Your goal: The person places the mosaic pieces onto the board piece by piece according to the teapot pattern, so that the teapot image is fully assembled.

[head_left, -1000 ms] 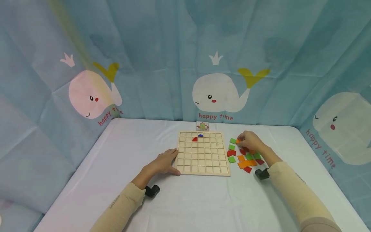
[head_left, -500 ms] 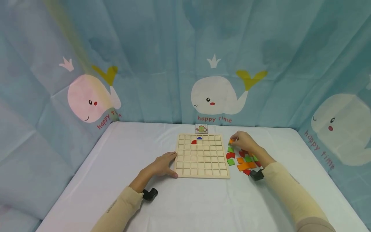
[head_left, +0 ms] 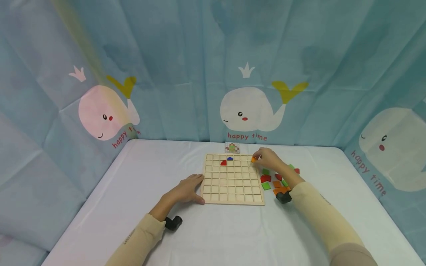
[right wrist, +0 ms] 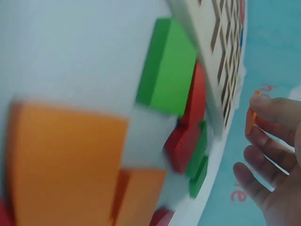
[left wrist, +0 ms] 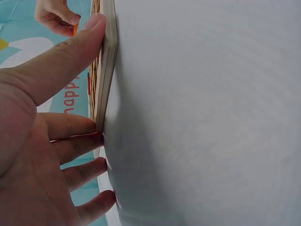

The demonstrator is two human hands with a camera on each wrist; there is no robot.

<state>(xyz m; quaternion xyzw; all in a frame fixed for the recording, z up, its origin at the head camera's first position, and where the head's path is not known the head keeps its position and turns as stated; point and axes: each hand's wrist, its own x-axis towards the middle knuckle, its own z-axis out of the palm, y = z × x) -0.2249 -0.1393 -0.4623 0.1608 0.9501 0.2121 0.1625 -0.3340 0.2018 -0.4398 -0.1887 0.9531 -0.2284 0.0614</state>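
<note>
A light wooden grid board (head_left: 233,203) lies flat on the white-covered table. A red quarter-round piece (head_left: 223,163) and a blue half-round piece (head_left: 230,159) sit in cells near its far edge. My left hand (head_left: 188,189) rests at the board's left side, thumb touching the near edge and fingers straight along the table in the left wrist view. Between thumb and fingers, my right hand (head_left: 271,160) pinches a small orange tile (right wrist: 250,120) over the board's far right corner. The other right fingers are spread loosely.
Right of the board lie loose pieces: green tiles (head_left: 266,186), red pieces (head_left: 266,178) and orange tiles (head_left: 277,184), partly hidden by the right forearm. A small pattern card (head_left: 232,147) stands behind the board. A blue whale-print curtain (head_left: 186,111) hangs beyond the table.
The right hand has moved left from the loose pieces to the board's far right corner, carrying the orange tile. The left hand has stayed at the board's left side.
</note>
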